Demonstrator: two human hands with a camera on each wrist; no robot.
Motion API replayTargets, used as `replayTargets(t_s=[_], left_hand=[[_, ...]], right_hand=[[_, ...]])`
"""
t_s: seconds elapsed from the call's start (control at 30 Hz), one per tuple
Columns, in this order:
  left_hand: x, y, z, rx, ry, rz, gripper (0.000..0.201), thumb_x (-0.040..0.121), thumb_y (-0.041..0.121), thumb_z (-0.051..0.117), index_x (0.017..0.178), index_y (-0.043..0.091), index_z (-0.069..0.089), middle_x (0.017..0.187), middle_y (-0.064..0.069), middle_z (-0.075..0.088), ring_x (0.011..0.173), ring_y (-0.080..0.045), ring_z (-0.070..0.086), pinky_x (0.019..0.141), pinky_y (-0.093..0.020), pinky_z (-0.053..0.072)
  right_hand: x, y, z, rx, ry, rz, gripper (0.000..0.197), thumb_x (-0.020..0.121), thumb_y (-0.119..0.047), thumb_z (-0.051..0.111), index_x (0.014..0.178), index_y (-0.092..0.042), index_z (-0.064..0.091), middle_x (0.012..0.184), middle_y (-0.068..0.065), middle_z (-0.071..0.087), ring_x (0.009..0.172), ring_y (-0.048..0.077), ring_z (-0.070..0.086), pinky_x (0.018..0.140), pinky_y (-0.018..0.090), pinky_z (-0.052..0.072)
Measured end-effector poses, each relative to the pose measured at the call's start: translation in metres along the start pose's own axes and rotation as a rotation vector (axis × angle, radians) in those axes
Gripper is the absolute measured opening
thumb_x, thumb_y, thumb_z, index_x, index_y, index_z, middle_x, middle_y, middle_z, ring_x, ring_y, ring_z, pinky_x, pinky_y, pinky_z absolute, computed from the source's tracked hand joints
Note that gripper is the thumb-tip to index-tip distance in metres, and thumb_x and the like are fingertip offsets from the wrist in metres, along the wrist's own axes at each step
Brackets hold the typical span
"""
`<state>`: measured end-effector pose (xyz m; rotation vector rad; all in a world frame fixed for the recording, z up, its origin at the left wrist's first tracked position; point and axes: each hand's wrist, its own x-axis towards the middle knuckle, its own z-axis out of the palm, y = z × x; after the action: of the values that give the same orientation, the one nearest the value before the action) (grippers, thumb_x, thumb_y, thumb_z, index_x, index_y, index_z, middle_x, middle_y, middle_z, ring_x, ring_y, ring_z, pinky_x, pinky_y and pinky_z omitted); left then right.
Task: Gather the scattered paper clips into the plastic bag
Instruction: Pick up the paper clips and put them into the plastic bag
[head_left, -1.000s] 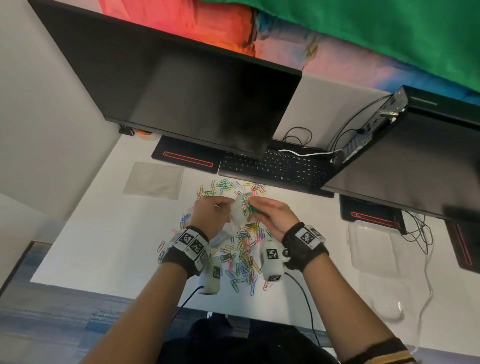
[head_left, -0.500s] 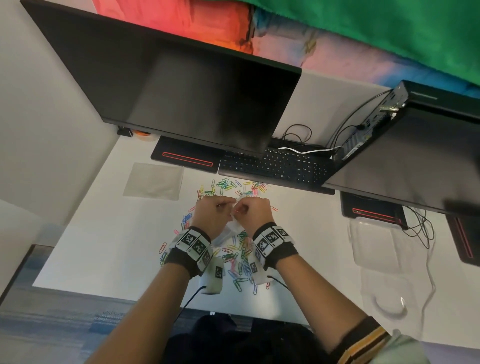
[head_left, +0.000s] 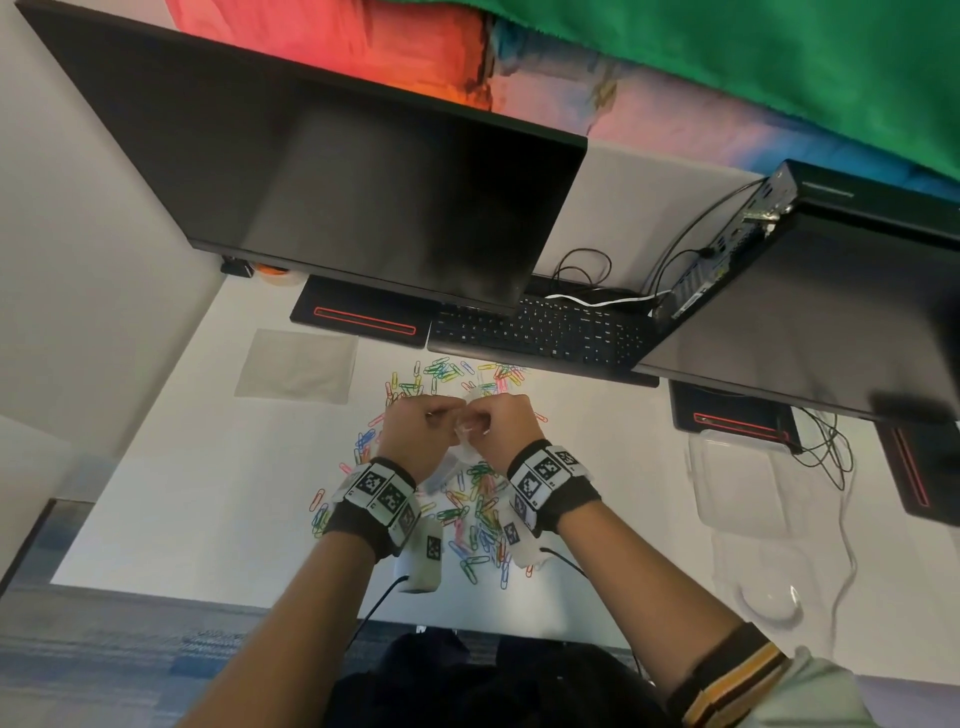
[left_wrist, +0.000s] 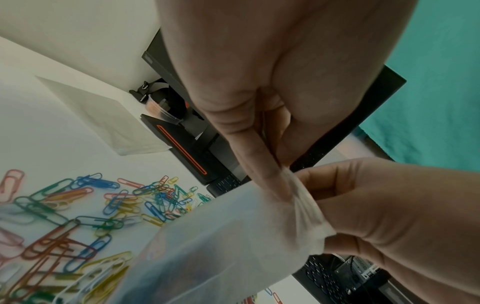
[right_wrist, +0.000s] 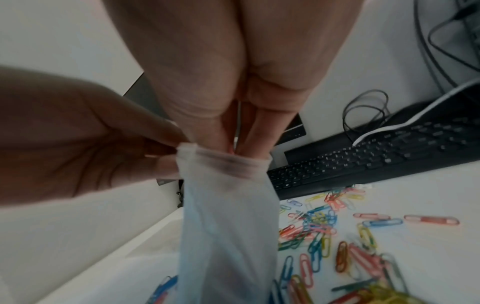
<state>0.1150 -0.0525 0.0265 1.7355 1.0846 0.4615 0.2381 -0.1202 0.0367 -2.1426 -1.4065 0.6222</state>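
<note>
Both hands are up over the desk (head_left: 218, 493), in the middle of the head view, holding the bag (right_wrist: 223, 216) by its top. The left hand (head_left: 415, 434) pinches one edge of the bag's mouth. The right hand (head_left: 501, 428) has its fingers (right_wrist: 255, 131) poked inside the mouth, most likely to pull it open so clips can go in.

The clips (head_left: 470, 525) lie spread on the desk under and around the hands, near the keyboard (head_left: 545, 332).

The head view shows the whole pile. Only the right wrist view shows the fingers inside the bag. The left wrist view shows the pinch.
</note>
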Motion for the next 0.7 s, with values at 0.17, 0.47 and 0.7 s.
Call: replayTargets(t_s=[0.17, 0.47, 0.7], left_hand=[[0.001, 0.000, 0.002, 0.010, -0.021, -0.019, 0.020, 0.089, 0.008, 0.063, 0.101, 0.016, 0.077, 0.092, -0.003, 0.077, 0.082, -0.019, 0.073, 0.084, -0.042, 0.060], [0.000, 0.005, 0.001, 0.023, -0.017, 0.001, 0.020, 0.090, 0.008, 0.062, 0.101, 0.014, 0.077, 0.086, -0.005, 0.077, 0.075, -0.018, 0.073, 0.080, -0.040, 0.061], [-0.002, 0.000, -0.010, -0.028, 0.019, -0.045, 0.023, 0.093, 0.010, 0.056, 0.103, 0.016, 0.076, 0.080, -0.001, 0.077, 0.075, -0.015, 0.074, 0.083, -0.039, 0.060]], right_hand=[[-0.002, 0.005, 0.002, -0.039, -0.013, -0.029, 0.023, 0.084, 0.000, 0.058, 0.082, -0.010, 0.078, 0.078, 0.006, 0.074, 0.065, 0.010, 0.053, 0.066, 0.011, 0.037], [-0.006, 0.012, -0.017, 0.124, -0.136, -0.034, 0.027, 0.086, 0.006, 0.056, 0.093, -0.012, 0.076, 0.091, 0.003, 0.075, 0.079, 0.010, 0.069, 0.078, 0.022, 0.056], [-0.020, 0.091, -0.024, -0.065, -0.223, 0.383, 0.063, 0.075, -0.045, 0.076, 0.130, -0.026, 0.052, 0.122, 0.006, 0.056, 0.102, 0.022, 0.064, 0.090, 0.042, 0.055]])
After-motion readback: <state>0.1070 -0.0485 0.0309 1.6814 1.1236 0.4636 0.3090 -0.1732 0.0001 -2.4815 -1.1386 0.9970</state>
